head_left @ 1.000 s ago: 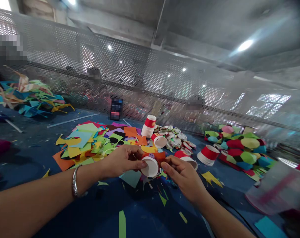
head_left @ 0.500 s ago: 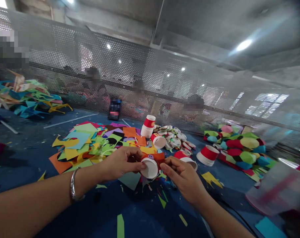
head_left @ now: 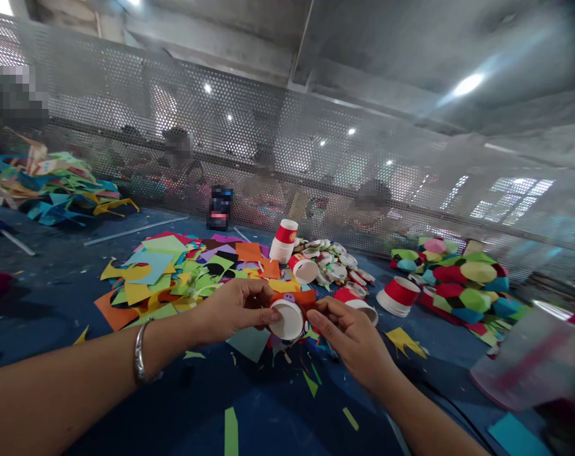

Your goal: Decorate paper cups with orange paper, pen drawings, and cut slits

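Between my two hands is a small paper cup (head_left: 286,322), its white round end turned towards me. Orange paper (head_left: 306,297) lies along its upper side, with a small purple piece (head_left: 289,297) at the cup's top edge. My left hand (head_left: 237,311) grips the cup from the left, thumb on the rim of the white end. On the other side, my right hand (head_left: 348,335) has its thumb and forefinger closed at the cup's right side, by the end of the orange paper. What exactly lies under the right fingertips is hidden.
A heap of coloured paper scraps (head_left: 173,272) lies behind my left hand. Beyond the cup stand stacked red-and-white cups (head_left: 284,242) and a pile of round pieces (head_left: 335,272). To the right are another cup stack (head_left: 398,296), coloured patchwork shapes (head_left: 463,285) and a translucent tub (head_left: 529,361).
Both hands stay almost in place around the cup. The cup's white end has tipped very slightly, and the orange paper's right end sits a little differently.
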A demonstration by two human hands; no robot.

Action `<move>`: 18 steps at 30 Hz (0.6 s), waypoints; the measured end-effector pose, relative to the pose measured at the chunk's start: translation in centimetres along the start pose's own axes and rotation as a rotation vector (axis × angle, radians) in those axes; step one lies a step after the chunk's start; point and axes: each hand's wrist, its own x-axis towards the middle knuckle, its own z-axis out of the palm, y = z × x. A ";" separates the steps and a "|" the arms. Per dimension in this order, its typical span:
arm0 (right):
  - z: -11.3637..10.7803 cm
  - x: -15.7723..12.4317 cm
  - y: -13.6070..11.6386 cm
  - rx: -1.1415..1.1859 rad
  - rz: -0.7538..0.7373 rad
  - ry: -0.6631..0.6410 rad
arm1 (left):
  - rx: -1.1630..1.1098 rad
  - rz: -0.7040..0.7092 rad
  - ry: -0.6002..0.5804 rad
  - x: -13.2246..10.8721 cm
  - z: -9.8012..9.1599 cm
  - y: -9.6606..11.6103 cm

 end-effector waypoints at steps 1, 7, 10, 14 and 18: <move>0.0 0.0 0.0 -0.001 0.000 -0.001 | 0.001 0.003 0.002 0.0 0.0 0.0; 0.1 -0.1 0.2 -0.012 -0.018 0.025 | 0.015 0.035 -0.001 -0.1 0.2 0.1; 0.1 -0.1 0.2 -0.001 -0.017 0.021 | 0.032 0.052 -0.006 -0.1 0.2 0.1; 0.0 0.0 0.2 0.009 -0.022 0.019 | 0.025 0.043 -0.008 -0.1 0.2 0.0; 0.0 0.0 0.3 0.021 -0.027 0.011 | 0.004 0.032 -0.022 -0.1 0.2 0.0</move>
